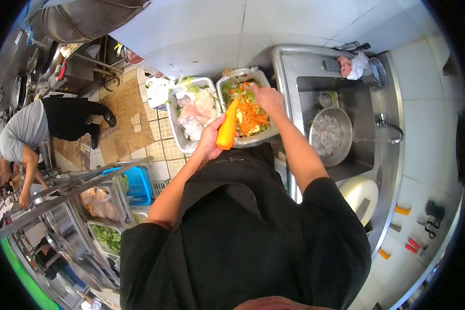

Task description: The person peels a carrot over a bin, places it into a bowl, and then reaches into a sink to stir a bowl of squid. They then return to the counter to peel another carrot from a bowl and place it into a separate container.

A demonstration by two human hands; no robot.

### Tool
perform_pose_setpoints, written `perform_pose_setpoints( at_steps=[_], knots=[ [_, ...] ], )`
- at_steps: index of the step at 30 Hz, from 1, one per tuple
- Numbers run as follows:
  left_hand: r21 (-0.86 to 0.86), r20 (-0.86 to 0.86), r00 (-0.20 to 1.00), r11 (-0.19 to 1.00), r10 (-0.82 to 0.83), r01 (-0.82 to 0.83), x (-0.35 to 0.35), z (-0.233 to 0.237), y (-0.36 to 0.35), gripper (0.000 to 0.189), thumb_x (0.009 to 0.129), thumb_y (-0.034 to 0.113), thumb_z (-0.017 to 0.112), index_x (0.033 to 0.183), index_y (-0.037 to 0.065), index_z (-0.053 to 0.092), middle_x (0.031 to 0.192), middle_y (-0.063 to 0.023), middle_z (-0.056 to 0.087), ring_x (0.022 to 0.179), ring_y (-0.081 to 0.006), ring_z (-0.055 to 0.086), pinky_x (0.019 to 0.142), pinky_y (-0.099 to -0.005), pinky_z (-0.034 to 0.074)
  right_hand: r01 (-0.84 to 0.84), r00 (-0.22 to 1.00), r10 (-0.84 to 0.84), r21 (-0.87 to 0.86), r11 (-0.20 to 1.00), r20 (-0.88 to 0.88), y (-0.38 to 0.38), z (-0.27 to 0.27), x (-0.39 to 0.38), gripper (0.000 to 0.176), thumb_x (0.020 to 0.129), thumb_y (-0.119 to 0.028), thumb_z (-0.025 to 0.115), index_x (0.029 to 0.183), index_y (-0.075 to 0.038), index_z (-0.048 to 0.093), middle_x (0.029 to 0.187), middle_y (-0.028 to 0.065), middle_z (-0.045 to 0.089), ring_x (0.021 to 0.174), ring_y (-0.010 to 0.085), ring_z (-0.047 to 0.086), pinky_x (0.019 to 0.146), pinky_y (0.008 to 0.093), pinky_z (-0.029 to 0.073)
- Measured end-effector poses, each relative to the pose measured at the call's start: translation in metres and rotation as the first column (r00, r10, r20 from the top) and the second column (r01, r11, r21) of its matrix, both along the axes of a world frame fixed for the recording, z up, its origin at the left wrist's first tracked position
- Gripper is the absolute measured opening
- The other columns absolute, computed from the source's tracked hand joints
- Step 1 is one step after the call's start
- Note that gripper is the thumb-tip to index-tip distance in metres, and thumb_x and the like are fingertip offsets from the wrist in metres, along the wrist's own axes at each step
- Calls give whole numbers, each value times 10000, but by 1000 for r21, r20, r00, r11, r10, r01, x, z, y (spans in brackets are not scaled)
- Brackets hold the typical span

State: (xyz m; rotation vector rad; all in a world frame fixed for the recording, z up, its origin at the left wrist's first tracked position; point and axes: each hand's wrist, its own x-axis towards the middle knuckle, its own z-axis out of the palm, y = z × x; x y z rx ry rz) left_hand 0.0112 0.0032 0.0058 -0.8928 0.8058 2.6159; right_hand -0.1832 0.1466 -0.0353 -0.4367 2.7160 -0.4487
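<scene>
My left hand point(210, 138) is closed around the thick end of a peeled-looking orange carrot point(227, 132). The carrot's narrow end points away from me, over the edge of a grey bin point(266, 135). Orange carrot shavings point(252, 120) and green scraps lie inside that bin. Above the scraps is my right hand point(267, 99), its fingers curled; whatever they hold is too hard to make out. To the left, touching the first bin, stands a second grey bin point(176, 135) filled with pale plastic bags and some green leaves.
On the right is a steel sink point(364, 150) with a metal bowl point(346, 116) of water and pale pieces under a running tap point(392, 132). A round white board point(359, 194) rests at its near edge. Another person point(26, 129) bends over at the left, beyond a rack.
</scene>
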Motion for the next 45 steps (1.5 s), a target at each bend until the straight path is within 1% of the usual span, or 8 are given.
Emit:
perform_pose_setpoints(
  at_steps=[13,20,25,32,39,41,43,45],
  knots=[
    [66,136,978,984,157,-167,-22,-40,-15,378,1007,360,365,1158,47,515,943,-107,617,767,-241,605,635,-393,500,-241,970,228,-204,949,-87,1,57,124,719,928,-601,361,662,-15,683,643,222,631,657,403,643,622,488,501],
    [36,45,980,981,-191,190,9,-10,-23,352,968,348,454,1128,46,539,894,-93,629,732,-236,618,592,-369,526,29,997,-31,37,999,71,11,8,44,704,922,-622,368,883,-6,707,955,224,677,961,351,645,835,477,486],
    [-268,54,962,924,-269,274,2,-69,-59,348,985,368,404,1088,65,539,890,-71,625,737,-211,605,626,-351,521,539,837,-507,-152,828,207,57,41,71,683,899,-623,413,1030,-4,671,1065,232,652,1003,385,622,850,468,494],
    [-149,-120,866,871,-485,468,-41,-5,54,404,972,239,506,1302,21,424,1180,-116,547,1070,-260,565,934,-428,467,398,909,-375,-644,653,182,95,42,173,751,688,-607,697,1071,36,641,1034,257,647,953,384,629,821,412,499],
    [-483,-206,242,314,-948,818,-24,47,257,426,960,234,554,1316,31,436,1176,-73,547,1073,-177,545,907,-346,449,666,574,-709,-737,113,410,263,90,293,608,720,-441,728,1073,45,632,907,147,691,791,231,658,725,324,507],
    [-527,-135,122,176,-983,831,-18,50,291,436,959,244,560,1323,38,439,1177,-72,549,1052,-164,547,884,-315,447,599,319,-818,-771,-217,478,315,64,352,461,757,-347,716,1030,19,649,874,117,680,780,155,634,710,288,498],
    [-546,-77,57,89,-995,833,-21,40,310,403,954,249,570,1294,47,486,1144,-66,575,1003,-159,560,842,-294,455,739,-15,-979,-658,-147,202,376,43,441,491,785,-449,694,1031,-25,667,892,70,664,751,160,618,682,290,486],
    [-564,1,11,8,-1000,825,-26,30,319,387,952,246,575,1276,46,507,1122,-63,588,992,-159,566,830,-294,463,495,-477,-732,-539,-681,487,419,65,521,503,774,-505,696,1012,-62,675,865,55,654,698,145,602,614,295,474]
  ],
)
